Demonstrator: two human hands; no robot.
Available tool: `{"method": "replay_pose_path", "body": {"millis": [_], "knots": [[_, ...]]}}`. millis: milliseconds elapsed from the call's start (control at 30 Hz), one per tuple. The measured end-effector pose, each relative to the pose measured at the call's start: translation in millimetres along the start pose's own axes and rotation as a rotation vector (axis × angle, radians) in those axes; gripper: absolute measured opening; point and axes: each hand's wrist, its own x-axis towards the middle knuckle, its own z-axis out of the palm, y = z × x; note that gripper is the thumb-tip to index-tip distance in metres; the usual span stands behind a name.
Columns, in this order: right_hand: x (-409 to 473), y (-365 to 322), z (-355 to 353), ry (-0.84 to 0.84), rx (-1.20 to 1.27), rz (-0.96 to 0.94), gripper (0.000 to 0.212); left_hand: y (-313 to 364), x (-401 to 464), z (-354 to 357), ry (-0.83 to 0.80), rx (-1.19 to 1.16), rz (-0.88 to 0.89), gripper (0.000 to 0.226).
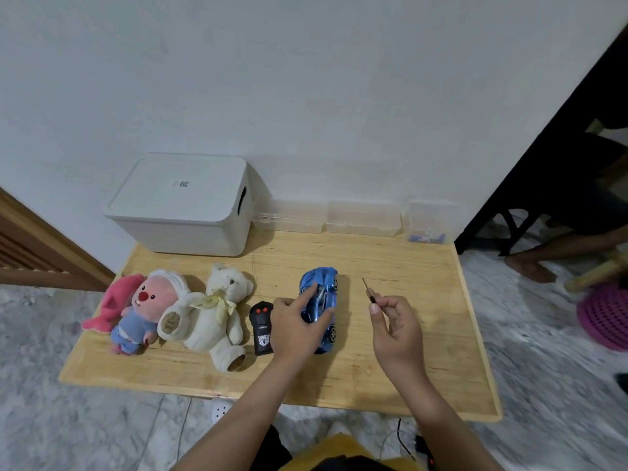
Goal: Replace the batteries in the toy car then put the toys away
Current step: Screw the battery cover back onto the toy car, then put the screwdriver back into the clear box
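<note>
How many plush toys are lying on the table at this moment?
3, in a row at the table's left: a pink fish plush at the edge, a pink-faced doll beside it, then a white teddy bear.

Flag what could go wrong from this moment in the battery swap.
1. The right hand pinches a thin screwdriver with its tip in the air, near the left hand gripping the blue toy car; a slip might jab the fingers.
2. The car sits wheels-down, so it must be flipped one-handed; it could roll into the black remote beside it.
</note>
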Motion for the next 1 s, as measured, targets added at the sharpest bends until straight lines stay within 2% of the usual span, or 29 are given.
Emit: {"method": "replay_pose_path", "body": {"millis": [100,333,600,767,1000], "knots": [[-4.0,3.5,-5.3,-0.015,-0.022,0.057,0.009,-7.7,5.2,16.6,0.027,0.145,0.002,0.056],[-7.4,7.7,-9.7,-0.033,-0.091,0.135,0.005,-11.4,6.5,38.3,0.078,0.325,-0.053,0.057],[6.2,13.3,1.8,-0.041,-0.119,0.141,0.013,-4.9,6.8,34.0,0.028,0.256,-0.127,0.064],[38.2,10.5,21.7,-0.113,-0.256,0.069,0.02,-1.5,31.3,12.7,0.101,0.125,-0.031,0.066],[109.3,-1.0,59.1,-0.233,-0.506,-0.08,0.023,8.2,109.9,-20.9,0.166,0.229,0.121,0.064]]}}
